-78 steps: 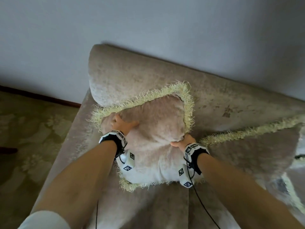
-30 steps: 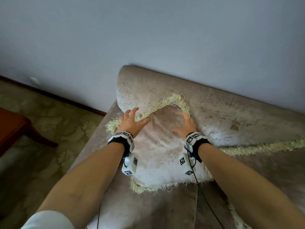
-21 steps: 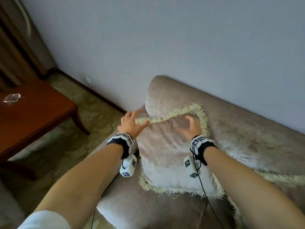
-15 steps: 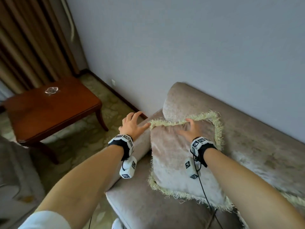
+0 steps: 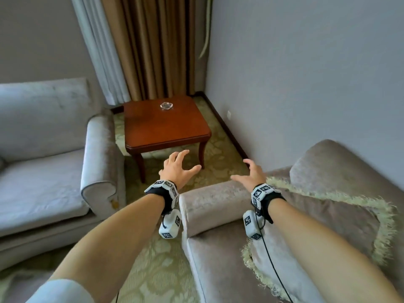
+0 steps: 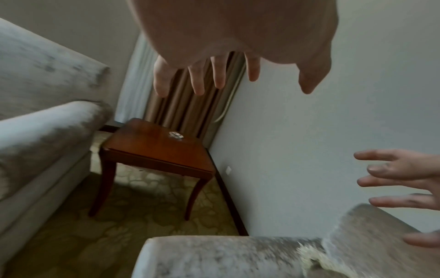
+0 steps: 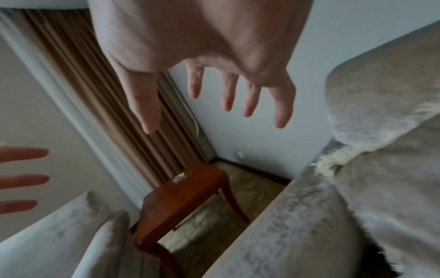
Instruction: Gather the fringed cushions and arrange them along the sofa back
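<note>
A beige velvet cushion (image 5: 341, 224) with a pale green fringe leans against the sofa back (image 5: 349, 169) at the sofa's left end, beside the armrest (image 5: 209, 202). Its fringed corner shows in the left wrist view (image 6: 311, 259) and in the right wrist view (image 7: 333, 159). My left hand (image 5: 177, 169) hovers in the air left of the armrest, fingers spread, holding nothing. My right hand (image 5: 251, 173) floats above the armrest with fingers spread, clear of the cushion. Both hands show empty in the wrist views (image 6: 228, 75) (image 7: 214, 105).
A grey armchair (image 5: 48, 167) stands at the left. A dark wooden side table (image 5: 164, 125) with a glass ashtray (image 5: 166, 105) sits in the corner by brown curtains (image 5: 157, 47). Patterned carpet (image 5: 157, 259) lies between the armchair and sofa.
Both hands have let go of the cushion and lifted off it, moving left. The view has swung left, bringing the armchair, table and curtains into sight.
</note>
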